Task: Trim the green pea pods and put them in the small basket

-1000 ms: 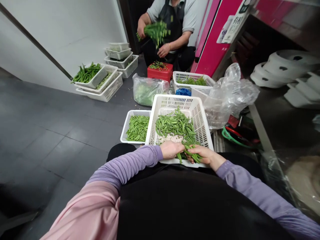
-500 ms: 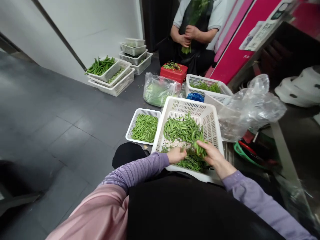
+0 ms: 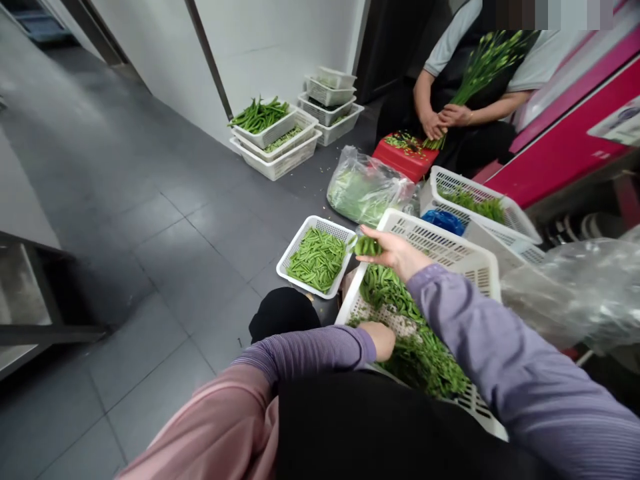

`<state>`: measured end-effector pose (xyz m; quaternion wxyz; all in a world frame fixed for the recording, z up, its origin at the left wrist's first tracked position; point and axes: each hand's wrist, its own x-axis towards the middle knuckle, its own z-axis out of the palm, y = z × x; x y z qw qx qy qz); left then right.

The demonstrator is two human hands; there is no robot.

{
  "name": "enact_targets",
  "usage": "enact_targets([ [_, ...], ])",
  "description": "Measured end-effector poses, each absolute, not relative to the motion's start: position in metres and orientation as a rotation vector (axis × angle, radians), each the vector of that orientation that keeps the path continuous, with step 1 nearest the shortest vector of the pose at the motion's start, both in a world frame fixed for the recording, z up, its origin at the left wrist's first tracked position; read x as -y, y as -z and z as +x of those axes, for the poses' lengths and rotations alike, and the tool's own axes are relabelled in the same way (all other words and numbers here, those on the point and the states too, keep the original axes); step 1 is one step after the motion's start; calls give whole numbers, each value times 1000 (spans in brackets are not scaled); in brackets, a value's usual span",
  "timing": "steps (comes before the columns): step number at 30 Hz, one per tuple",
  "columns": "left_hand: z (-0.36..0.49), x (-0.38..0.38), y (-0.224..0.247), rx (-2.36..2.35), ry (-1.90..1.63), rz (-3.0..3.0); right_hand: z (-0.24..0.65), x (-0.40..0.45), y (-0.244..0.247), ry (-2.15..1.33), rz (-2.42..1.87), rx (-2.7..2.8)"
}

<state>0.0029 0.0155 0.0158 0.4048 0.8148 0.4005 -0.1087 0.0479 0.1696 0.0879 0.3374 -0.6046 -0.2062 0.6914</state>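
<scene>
My right hand [image 3: 395,253] is closed around a bunch of green pea pods [image 3: 367,247], held at the right rim of a small white basket [image 3: 281,265]. Trimmed pea pods [image 3: 320,257] fill that basket. Below it, my left hand [image 3: 380,340] is low over the near left part of a large white basket [image 3: 450,233]; its fingers are curled in, and what they may hold is hidden. Inside the large basket, more pea pods [image 3: 387,288] lie toward the far side, partly behind my right arm. A heap of green trimmings [image 3: 425,367] lies on the near side.
A clear bag of greens [image 3: 367,190] sits beyond the baskets. Past it, a person's hands [image 3: 445,120] grip long green stems over a red box [image 3: 400,160]. Stacked baskets [image 3: 280,160] stand by the wall; a plastic bag [image 3: 575,287] is at right.
My right hand has moved left with its pea pods, from above the large basket to the small basket's rim. My left hand stays low over the large basket. The view has turned left.
</scene>
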Motion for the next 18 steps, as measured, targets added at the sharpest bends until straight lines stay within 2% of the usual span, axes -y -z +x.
enact_targets([
  [5,5,-13,-8,-1080,61,1898,21,-197,-95,-1646,-1629,760],
  [8,5,-18,-8,-1018,114,1558,39,-176,-106,-1514,-1524,1036],
  [10,3,-21,-11,-919,113,1252,67,-144,-108,-1394,-1484,1253],
  [13,0,-22,-19,-751,21,910,120,-74,-94,-1237,-1641,1336],
  [18,25,-9,-35,-711,179,838,162,33,-54,-1432,-1658,1219],
])
